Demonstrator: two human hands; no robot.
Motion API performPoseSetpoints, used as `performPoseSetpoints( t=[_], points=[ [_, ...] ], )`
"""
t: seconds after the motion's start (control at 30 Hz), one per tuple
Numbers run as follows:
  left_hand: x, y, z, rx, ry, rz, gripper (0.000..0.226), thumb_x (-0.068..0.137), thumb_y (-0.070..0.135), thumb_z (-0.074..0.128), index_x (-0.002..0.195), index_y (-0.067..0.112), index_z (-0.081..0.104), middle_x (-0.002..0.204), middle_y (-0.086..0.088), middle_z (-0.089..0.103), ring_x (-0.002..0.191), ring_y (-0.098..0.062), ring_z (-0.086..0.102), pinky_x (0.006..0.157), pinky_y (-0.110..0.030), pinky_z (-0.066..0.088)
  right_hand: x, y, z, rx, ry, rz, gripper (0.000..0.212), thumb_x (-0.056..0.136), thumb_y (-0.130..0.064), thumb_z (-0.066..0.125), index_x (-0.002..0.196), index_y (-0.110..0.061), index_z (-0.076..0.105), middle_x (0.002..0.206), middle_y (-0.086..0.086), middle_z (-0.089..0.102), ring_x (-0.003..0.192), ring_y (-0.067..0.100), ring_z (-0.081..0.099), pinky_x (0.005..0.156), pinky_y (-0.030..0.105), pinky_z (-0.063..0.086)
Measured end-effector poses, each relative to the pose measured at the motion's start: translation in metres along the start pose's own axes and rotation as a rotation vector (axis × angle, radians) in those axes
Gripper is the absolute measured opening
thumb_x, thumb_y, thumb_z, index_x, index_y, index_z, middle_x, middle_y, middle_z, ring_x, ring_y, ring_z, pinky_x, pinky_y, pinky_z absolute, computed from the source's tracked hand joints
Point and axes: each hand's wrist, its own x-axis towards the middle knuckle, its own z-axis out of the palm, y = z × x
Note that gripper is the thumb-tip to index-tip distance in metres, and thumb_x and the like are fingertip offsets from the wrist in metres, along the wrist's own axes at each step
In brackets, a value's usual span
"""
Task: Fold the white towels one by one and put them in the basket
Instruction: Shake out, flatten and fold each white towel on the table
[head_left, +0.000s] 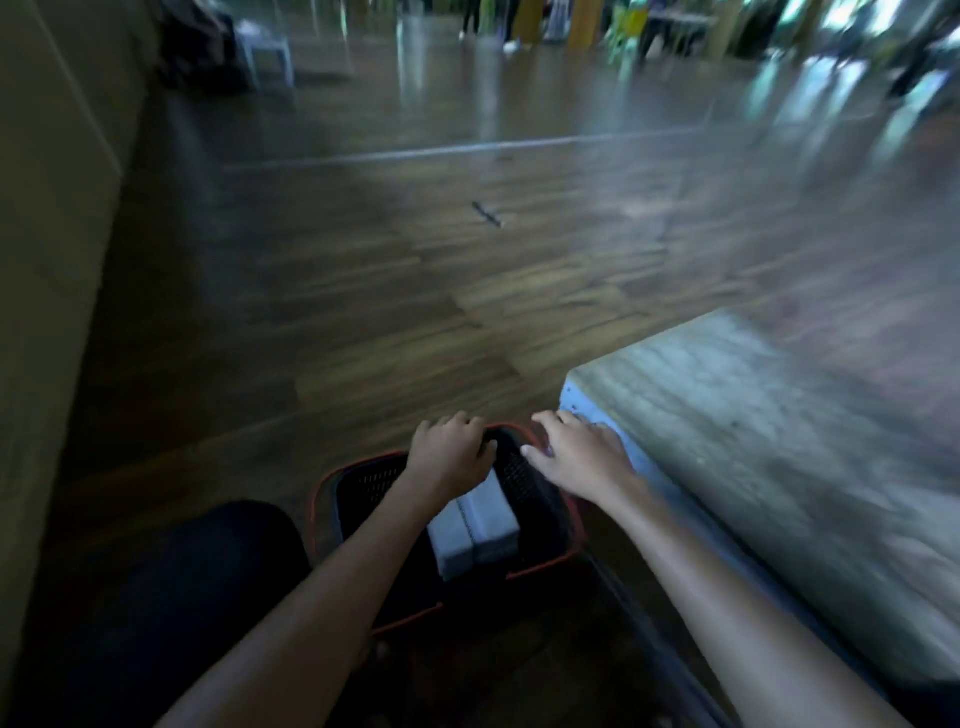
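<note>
Head view, heavily blurred. Nearest, at lower left, a knee (171, 571) in dark cloth. Two bare forearms reaching forward from the bottom edge, well apart.

Just past the knee, a black perforated basket (323, 488) with a red rim, lower than the table top and close beside its near corner. Impossible to tell whether standing on the floor or lifted. Inside, toward the right half, folded white towels (475, 535) packed side by side in two neat bundles, with no way to count them.

At the basket's far rim, the left hand (449, 452), fingers curled over the edge and gripping it, wrist above the towels. Just beside it and not touching it, the right hand (576, 457), fingers straight and spread, lying flat across the basket's far right corner and the table's edge, holding nothing.

Right of the basket, a table (753, 441) with a worn, pale wooden top and a light blue edge, running off to the right.

Beyond, a dark wood-plank floor (363, 286) with a small dark cross-shaped mark (487, 214), and farther on a thin pale line (441, 150) across the boards. Along the left, a plain beige wall (52, 208).

Farthest back, at top left, a white plastic stool (265, 44) next to a dark heap too blurred to name. Along the top edge, yellow-brown pillars (582, 21) and smeared legs of people.
</note>
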Motion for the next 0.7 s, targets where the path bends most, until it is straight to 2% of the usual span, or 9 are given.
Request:
performPoseSetpoints(
  t=[0.17,0.33,0.57,0.7],
  points=[
    [-0.002,0.052,-0.057,0.008,0.077,0.127,0.035,0.092,0.043,0.041,0.107,0.016,0.057,0.112,-0.003,0.061,0.108,-0.025,0.059,0.087,-0.037,0.044,-0.049,0.026,-0.065,-0.023,0.081,0.123,0.048,0.091,-0.055,0.041,0.129,-0.026,0.048,0.131,-0.002,0.054,0.118,0.022,0.052,0.089,0.036,0.041],
    [-0.007,0.121,-0.088,0.018,0.077,0.3,0.038,0.093,0.045,0.041,0.114,0.018,0.056,0.114,-0.002,0.062,0.103,-0.024,0.061,0.085,-0.038,0.046,-0.113,0.069,-0.101,-0.03,0.07,0.283,0.05,0.092,-0.055,0.04,0.132,-0.026,0.045,0.133,-0.004,0.052,0.118,0.019,0.051,0.09,0.037,0.04],
    [-0.02,0.232,-0.092,0.014,0.013,0.591,0.045,0.094,0.044,0.038,0.123,0.013,0.052,0.118,-0.007,0.059,0.103,-0.027,0.06,0.085,-0.039,0.044,-0.219,0.128,-0.119,-0.058,0.066,0.558,0.05,0.091,-0.057,0.042,0.13,-0.026,0.047,0.131,-0.003,0.055,0.117,0.021,0.053,0.089,0.037,0.043],
    [-0.033,0.298,-0.082,0.014,0.002,0.739,0.044,0.094,0.046,0.038,0.12,0.014,0.052,0.12,-0.009,0.058,0.107,-0.029,0.058,0.088,-0.04,0.042,-0.288,0.151,-0.122,-0.086,0.151,0.74,0.043,0.089,-0.055,0.044,0.124,-0.03,0.051,0.126,0.0,0.059,0.118,0.023,0.053,0.092,0.036,0.04]
  ],
)
